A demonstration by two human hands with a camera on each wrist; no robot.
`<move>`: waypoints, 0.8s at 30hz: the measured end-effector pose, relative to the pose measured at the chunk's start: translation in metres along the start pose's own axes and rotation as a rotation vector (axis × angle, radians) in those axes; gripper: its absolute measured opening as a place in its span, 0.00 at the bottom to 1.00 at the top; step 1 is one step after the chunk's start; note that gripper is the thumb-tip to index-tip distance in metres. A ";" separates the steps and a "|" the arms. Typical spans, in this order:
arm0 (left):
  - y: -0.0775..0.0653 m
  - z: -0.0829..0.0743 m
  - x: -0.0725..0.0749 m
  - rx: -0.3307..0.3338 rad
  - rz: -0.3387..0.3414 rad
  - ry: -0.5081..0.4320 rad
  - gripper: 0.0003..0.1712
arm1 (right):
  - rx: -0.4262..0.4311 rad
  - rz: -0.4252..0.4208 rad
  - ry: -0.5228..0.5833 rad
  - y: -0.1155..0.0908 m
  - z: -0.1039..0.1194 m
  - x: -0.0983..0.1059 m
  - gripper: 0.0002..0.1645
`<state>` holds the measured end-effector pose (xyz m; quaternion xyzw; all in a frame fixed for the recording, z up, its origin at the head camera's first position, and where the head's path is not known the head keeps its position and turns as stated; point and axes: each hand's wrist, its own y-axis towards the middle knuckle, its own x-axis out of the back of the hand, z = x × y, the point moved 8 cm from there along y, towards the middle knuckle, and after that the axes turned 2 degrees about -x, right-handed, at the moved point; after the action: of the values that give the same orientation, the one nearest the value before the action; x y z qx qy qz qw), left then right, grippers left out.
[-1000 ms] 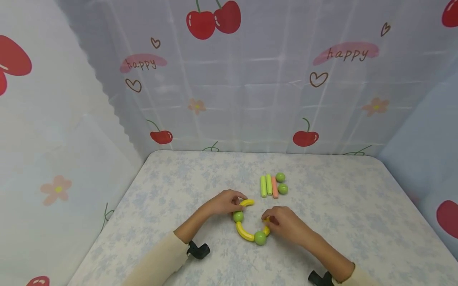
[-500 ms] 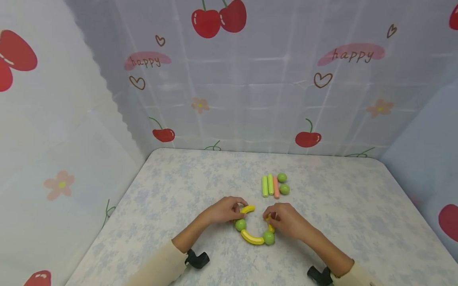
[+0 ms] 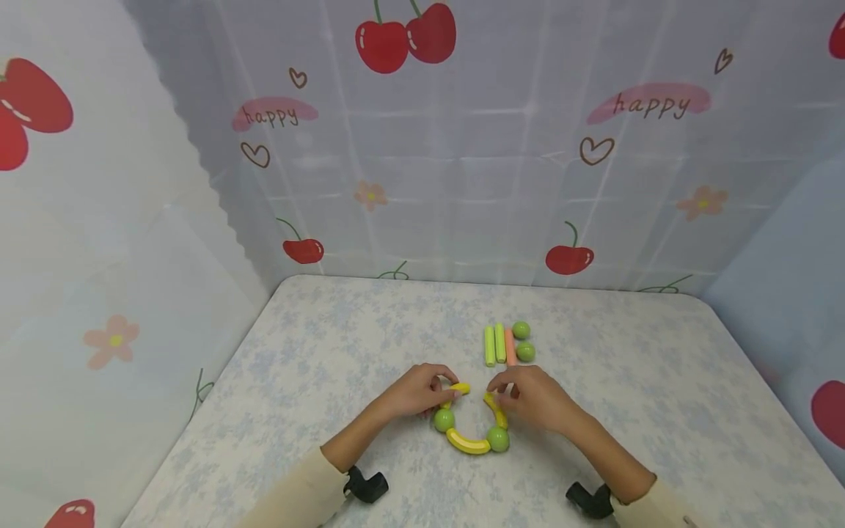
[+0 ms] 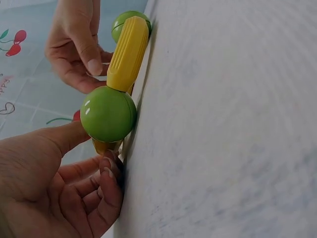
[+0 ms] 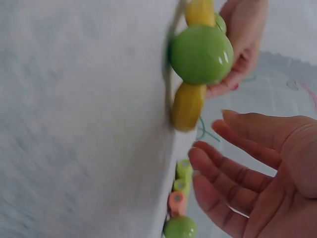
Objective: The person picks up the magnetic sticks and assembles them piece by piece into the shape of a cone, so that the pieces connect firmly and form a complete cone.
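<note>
A yellow curved piece like a toy banana forms the left end of an open ring on the table; my left hand pinches it between thumb and fingers. Below it sits a green ball, then a second yellow curved piece at the front. Another green ball joins that to a third yellow curved piece on the right. Beside this piece hovers my right hand, its fingers spread and apart from it in the right wrist view. A gap separates the two upper ends.
Behind the ring lie two light-green sticks, one orange stick and two green balls, grouped close together. The patterned table meets a cherry-print curtain at the back and sides.
The ring has turned slightly, its left side moving nearer to me. My right hand has let go of the right yellow piece and drawn a little away, leaving more of it visible.
</note>
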<state>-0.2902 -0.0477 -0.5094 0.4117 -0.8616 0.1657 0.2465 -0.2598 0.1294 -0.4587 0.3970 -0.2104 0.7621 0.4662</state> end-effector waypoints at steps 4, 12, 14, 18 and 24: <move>0.001 0.003 -0.001 -0.004 -0.018 -0.004 0.13 | -0.050 -0.159 0.007 0.003 -0.013 0.027 0.09; 0.000 0.007 0.000 0.004 -0.040 -0.018 0.12 | -0.152 -0.338 -0.050 0.012 -0.053 0.068 0.14; 0.000 0.009 0.000 0.006 -0.041 -0.037 0.12 | -0.180 -0.330 -0.057 0.015 -0.062 0.069 0.16; 0.001 0.012 0.000 0.011 -0.044 -0.063 0.11 | -0.234 -0.271 -0.052 0.021 -0.073 0.064 0.17; 0.002 0.015 0.000 0.004 -0.035 -0.089 0.11 | -0.293 -0.195 -0.057 0.028 -0.085 0.050 0.17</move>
<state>-0.2956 -0.0540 -0.5220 0.4344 -0.8639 0.1447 0.2097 -0.3315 0.2020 -0.4674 0.3649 -0.2926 0.6630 0.5845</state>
